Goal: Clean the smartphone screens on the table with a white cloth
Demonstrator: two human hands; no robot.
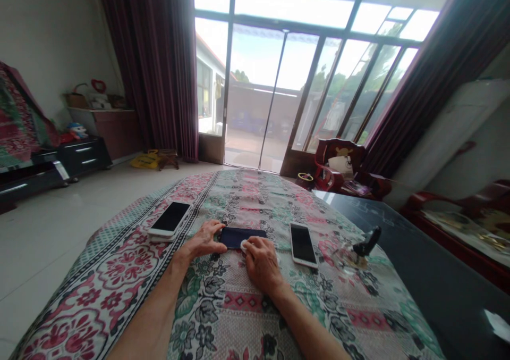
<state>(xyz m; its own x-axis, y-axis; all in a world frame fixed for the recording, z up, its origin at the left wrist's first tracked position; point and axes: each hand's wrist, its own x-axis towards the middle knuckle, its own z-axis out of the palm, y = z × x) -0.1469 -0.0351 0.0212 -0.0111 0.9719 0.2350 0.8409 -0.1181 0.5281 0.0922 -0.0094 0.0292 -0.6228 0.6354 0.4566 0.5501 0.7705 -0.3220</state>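
A dark blue phone [239,236] lies flat on the floral cloth [223,307] in front of me. My left hand [205,240] rests at its left end, fingers spread and touching the phone's edge. My right hand [261,261] is closed, pinching a small white pad [244,246] against the phone's near edge. A white phone [170,218] with a dark screen lies to the left, stacked on another white piece. A second white phone [302,244] lies to the right.
A black clip-like tool [367,243] lies on a clear sheet at the cloth's right edge, beside a dark glossy table [430,275]. Red wooden chairs [338,168] stand by the glass doors. A black cabinet [79,158] stands on the left.
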